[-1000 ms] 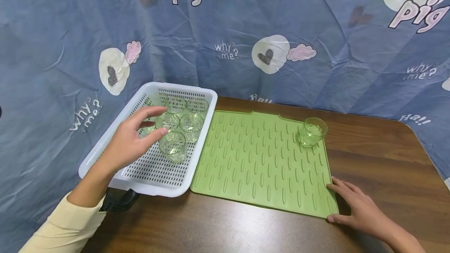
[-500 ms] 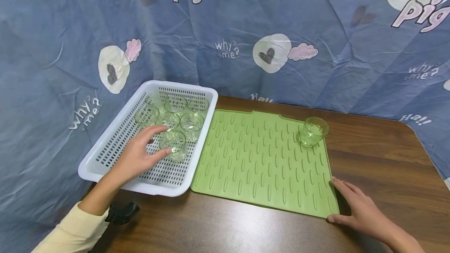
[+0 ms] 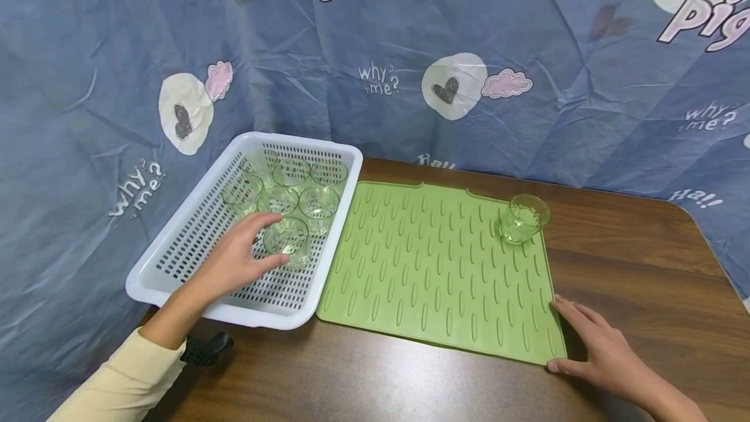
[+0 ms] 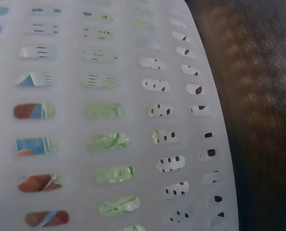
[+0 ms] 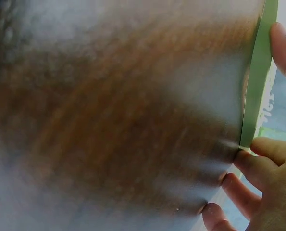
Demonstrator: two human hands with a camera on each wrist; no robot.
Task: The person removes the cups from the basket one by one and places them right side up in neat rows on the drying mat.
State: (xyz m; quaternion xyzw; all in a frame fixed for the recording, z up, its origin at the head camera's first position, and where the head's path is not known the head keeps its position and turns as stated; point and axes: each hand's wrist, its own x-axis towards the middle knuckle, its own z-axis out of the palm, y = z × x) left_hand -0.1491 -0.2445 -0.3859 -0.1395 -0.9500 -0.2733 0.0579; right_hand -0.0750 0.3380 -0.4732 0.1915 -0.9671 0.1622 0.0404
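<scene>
My left hand (image 3: pixel 237 257) reaches into the white basket (image 3: pixel 287 320), thumb and fingers spread beside the nearest clear glass (image 3: pixel 297 254). Whether the fingertips touch that glass is hard to tell. Several more glasses, such as a clear glass (image 3: pixel 319 207), stand behind it in the basket. Through the slots of the basket wall (image 4: pixel 133 110), the left wrist view shows bits of fingers and glass. My right hand (image 3: pixel 606 350) rests at the near right corner of the green mat (image 3: pixel 433 266), its thumb and fingertips touching the mat's edge. One clear glass (image 3: pixel 523 219) stands on the mat's far right corner.
The basket and the mat lie side by side on a brown wooden table (image 3: pixel 381 376). A blue printed cloth (image 3: pixel 351 38) hangs behind the table and along its left side. A black strap (image 3: pixel 206 349) sits on my left wrist.
My left hand has come down and towards me, from above the middle glasses to beside the nearest glass. My right hand stays at the mat's edge.
</scene>
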